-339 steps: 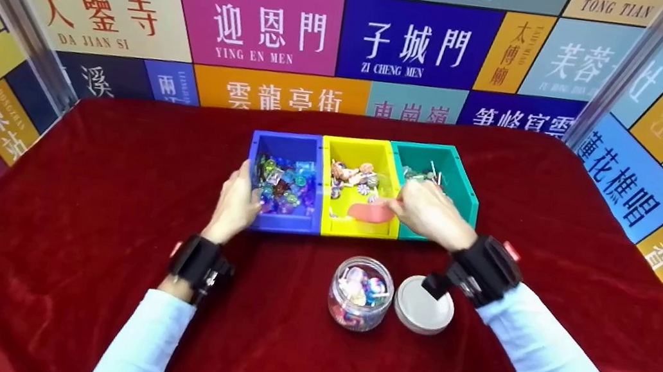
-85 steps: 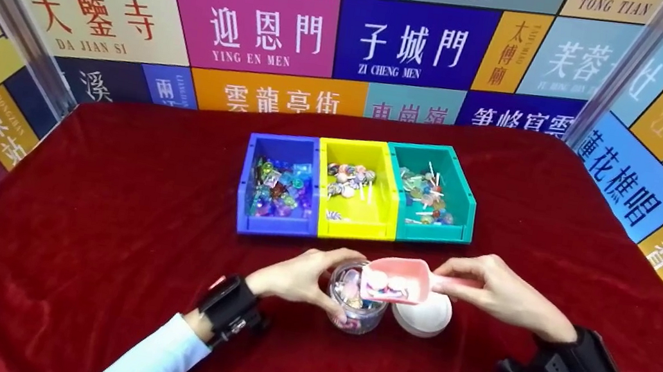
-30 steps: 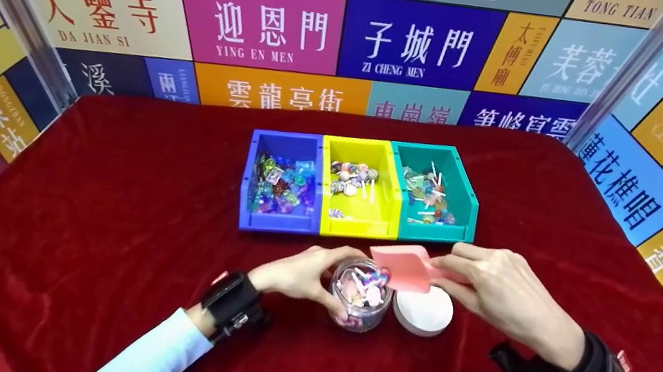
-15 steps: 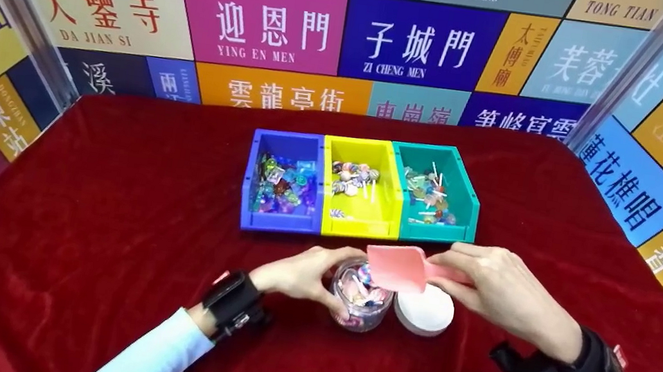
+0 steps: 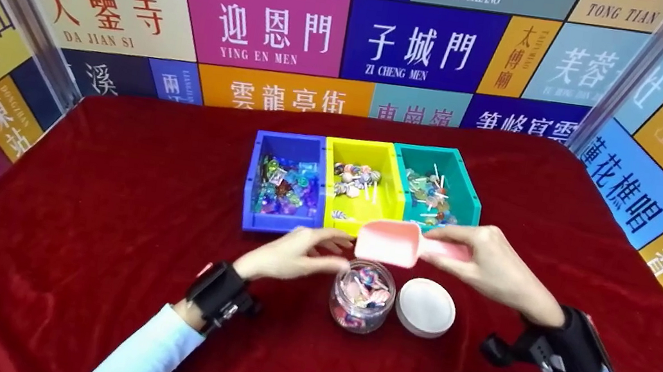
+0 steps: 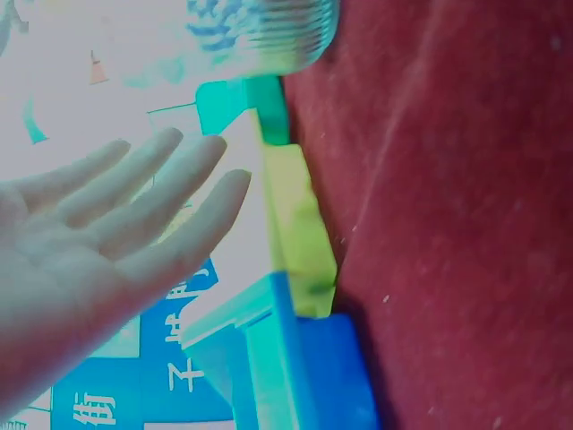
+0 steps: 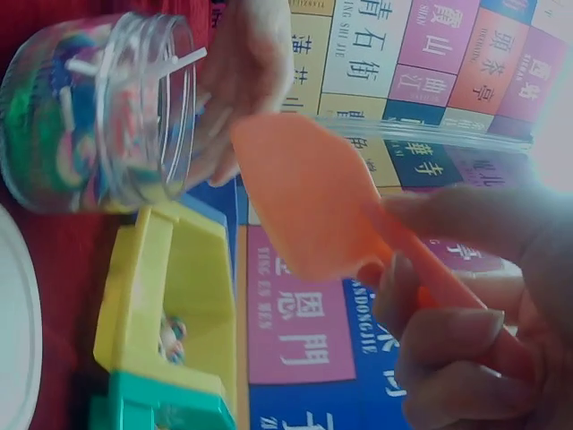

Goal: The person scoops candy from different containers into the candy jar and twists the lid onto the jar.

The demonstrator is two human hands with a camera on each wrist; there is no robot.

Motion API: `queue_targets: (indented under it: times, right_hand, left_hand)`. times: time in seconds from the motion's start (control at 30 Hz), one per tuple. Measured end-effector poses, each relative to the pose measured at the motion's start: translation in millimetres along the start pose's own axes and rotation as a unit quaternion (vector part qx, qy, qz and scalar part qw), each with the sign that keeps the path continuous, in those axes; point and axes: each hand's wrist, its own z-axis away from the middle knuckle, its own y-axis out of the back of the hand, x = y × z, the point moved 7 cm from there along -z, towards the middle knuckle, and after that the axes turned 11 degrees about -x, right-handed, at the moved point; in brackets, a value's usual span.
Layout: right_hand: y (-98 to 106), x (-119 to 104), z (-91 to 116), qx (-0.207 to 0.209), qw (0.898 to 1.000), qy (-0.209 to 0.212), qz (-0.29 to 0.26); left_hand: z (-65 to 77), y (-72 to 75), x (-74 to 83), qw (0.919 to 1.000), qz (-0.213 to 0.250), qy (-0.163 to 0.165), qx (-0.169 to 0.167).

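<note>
My right hand [image 5: 492, 264] grips the handle of a pink scoop [image 5: 390, 242], whose pan is bare inside. It is raised above the back rim of a clear jar [image 5: 361, 304] packed with lollipops. Beside the jar my left hand [image 5: 296, 254] hovers with its fingers extended and nothing in them. The left wrist view shows those fingers [image 6: 170, 202] straight and apart from the jar. A white lid [image 5: 426, 307] lies just right of the jar. In the right wrist view a lollipop stick [image 7: 175, 64] pokes past the jar's mouth.
Behind the hands three joined bins stand in a row: a blue bin [image 5: 253, 201] with colourful gem-like pieces, a yellow bin [image 5: 360, 213] with lollipops, and a green bin [image 5: 464, 208] with more lollipops. Dark red cloth [image 5: 129, 196] covers the table, with lettered panels [image 5: 263, 27] behind.
The left hand has let go of the jar and drawn back to the left. The scoop has tipped level and risen away from the jar's mouth; its last lollipop has dropped into the jar.
</note>
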Motion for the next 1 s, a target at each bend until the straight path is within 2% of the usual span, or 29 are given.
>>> queue_targets:
  times: [0.1,0.2,0.33,0.4,0.47,0.6,0.73,0.8,0.9,1.0]
  right_hand:
    - [-3.3,1.5,-10.0,-0.007,1.000,-0.012,-0.006]
    - [-8.3,2.1,-21.6,-0.022,0.999,-0.024,-0.013]
    - [-15.9,1.9,-39.0,-0.043,0.998,-0.038,-0.016]
    - [-19.4,1.3,-48.7,-0.054,0.998,-0.041,-0.020]
    - [-22.3,-0.1,-58.8,-0.064,0.997,-0.041,-0.024]
    - [-27.0,-5.6,-77.6,-0.085,0.995,-0.036,-0.032]
    - [-33.5,-11.9,-96.9,-0.113,0.992,-0.035,-0.039]
    - [-37.1,-14.5,-106.3,-0.125,0.991,-0.034,-0.037]
    - [-42.0,-18.3,-117.9,-0.136,0.990,-0.029,-0.023]
    - [-47.7,-19.5,-127.8,-0.139,0.990,-0.031,-0.015]
  left_hand:
    - [5.3,15.2,0.9,0.9971,-0.023,-0.002,0.072]
    - [11.7,29.7,-0.2,0.9883,-0.048,0.015,0.144]
    - [19.1,43.5,-2.9,0.9751,-0.071,0.037,0.207]
    - [23.3,50.1,-4.0,0.9656,-0.095,0.048,0.237]
    - [28.2,56.8,-6.4,0.9530,-0.122,0.069,0.269]
    - [39.2,70.5,-14.5,0.9204,-0.156,0.133,0.333]
    - [49.8,84.4,-26.6,0.8854,-0.146,0.207,0.390]
    - [53.6,89.9,-34.0,0.8739,-0.129,0.237,0.404]
    - [55.5,93.6,-44.6,0.8723,-0.105,0.261,0.400]
    - [55.4,93.6,-53.5,0.8779,-0.095,0.268,0.386]
